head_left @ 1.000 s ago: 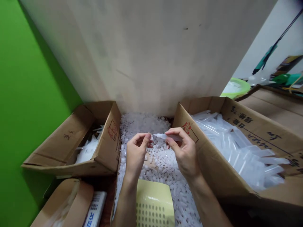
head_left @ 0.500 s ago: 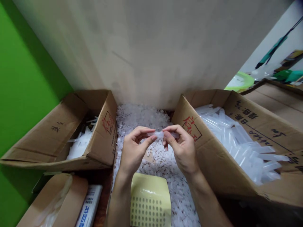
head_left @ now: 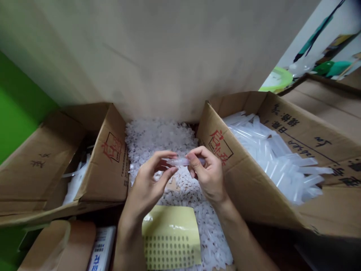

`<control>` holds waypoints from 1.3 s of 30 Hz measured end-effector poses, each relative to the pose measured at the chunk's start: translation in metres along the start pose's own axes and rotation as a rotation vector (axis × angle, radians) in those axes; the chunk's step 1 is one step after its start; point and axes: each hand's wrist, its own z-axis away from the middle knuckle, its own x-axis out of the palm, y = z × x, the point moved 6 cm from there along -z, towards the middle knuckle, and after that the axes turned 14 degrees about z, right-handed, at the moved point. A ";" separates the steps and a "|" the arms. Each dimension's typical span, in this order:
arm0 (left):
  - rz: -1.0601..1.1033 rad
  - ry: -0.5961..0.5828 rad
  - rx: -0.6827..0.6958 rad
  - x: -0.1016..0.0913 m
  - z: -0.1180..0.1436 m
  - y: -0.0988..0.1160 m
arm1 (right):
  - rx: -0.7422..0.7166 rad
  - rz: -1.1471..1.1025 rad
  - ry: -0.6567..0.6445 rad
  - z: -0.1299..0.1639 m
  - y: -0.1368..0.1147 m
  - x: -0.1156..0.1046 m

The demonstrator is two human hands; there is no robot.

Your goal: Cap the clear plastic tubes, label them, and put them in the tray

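Note:
A small clear plastic tube [head_left: 180, 162] lies level between my two hands, above a heap of small white plastic pieces [head_left: 160, 139]. My right hand [head_left: 207, 175] pinches the tube's right end between thumb and fingers. My left hand [head_left: 149, 182] has its thumb and forefinger at the tube's left tip. A yellow sheet [head_left: 170, 237] with rows of small round stickers lies below my wrists on the white pieces.
A cardboard box [head_left: 287, 131] on the right holds several clear tubes [head_left: 270, 158]. Another cardboard box [head_left: 109, 154] on the left holds white plastic parts. A pale wall stands behind, a green wall at far left. A printed packet [head_left: 101, 248] lies at the lower left.
My hands have lowered slightly and shifted left with the tube. The left fingers have closed in on the tube's tip. The camera has tilted and moved closer.

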 end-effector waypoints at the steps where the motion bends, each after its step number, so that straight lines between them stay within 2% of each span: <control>1: 0.027 0.000 -0.031 -0.001 0.000 -0.002 | -0.017 0.015 0.011 0.000 -0.001 -0.002; 4: -0.004 -0.020 -0.156 -0.001 0.001 -0.012 | -0.124 0.088 -0.036 0.001 -0.011 -0.001; 6: -0.097 -0.027 -0.143 0.000 0.000 -0.010 | -0.168 0.124 -0.082 0.003 -0.017 0.002; 9: -0.305 -0.037 0.082 0.004 -0.001 0.005 | -0.097 0.176 -0.064 0.002 -0.015 0.002; 13: -0.574 -0.091 0.420 0.013 0.003 0.022 | 0.118 0.077 -0.066 0.002 -0.002 0.005; 15: -0.649 -0.108 0.512 0.016 0.006 0.025 | 0.249 -0.032 -0.102 0.004 0.005 0.008; 18: -0.686 -0.140 0.549 0.019 0.009 0.030 | 0.407 -0.189 -0.190 0.008 0.008 0.012; 19: -0.680 -0.160 0.530 0.020 0.009 0.031 | 0.429 -0.219 -0.188 0.007 0.007 0.012; 21: -0.674 -0.159 0.420 0.019 0.010 0.028 | 0.394 -0.208 -0.067 0.003 0.002 0.002; 22: -0.695 -0.127 0.316 0.017 0.011 0.023 | 0.336 -0.178 0.030 0.000 -0.002 -0.005; 24: -0.808 -0.109 -0.003 0.015 0.016 0.003 | 0.187 -0.110 0.192 -0.003 -0.012 -0.017; 26: -0.920 -0.188 -0.297 0.018 0.028 -0.021 | 0.074 -0.064 0.232 -0.004 -0.022 -0.020; 27: -0.949 -0.253 -0.386 0.022 0.033 -0.032 | 0.045 -0.047 0.221 -0.003 -0.025 -0.019; 29: -0.947 -0.339 -0.420 0.033 0.035 -0.045 | 0.020 -0.010 0.197 -0.002 -0.027 -0.016; 33: -0.872 -0.357 -0.357 0.042 0.024 -0.049 | 0.019 0.033 0.158 -0.001 -0.026 -0.013; 36: -0.794 -0.338 -0.326 0.032 0.015 -0.038 | 0.022 0.079 0.129 -0.002 -0.024 -0.016; 39: -0.604 -0.272 -0.290 0.009 0.009 -0.023 | 0.012 0.210 0.082 -0.004 -0.021 -0.021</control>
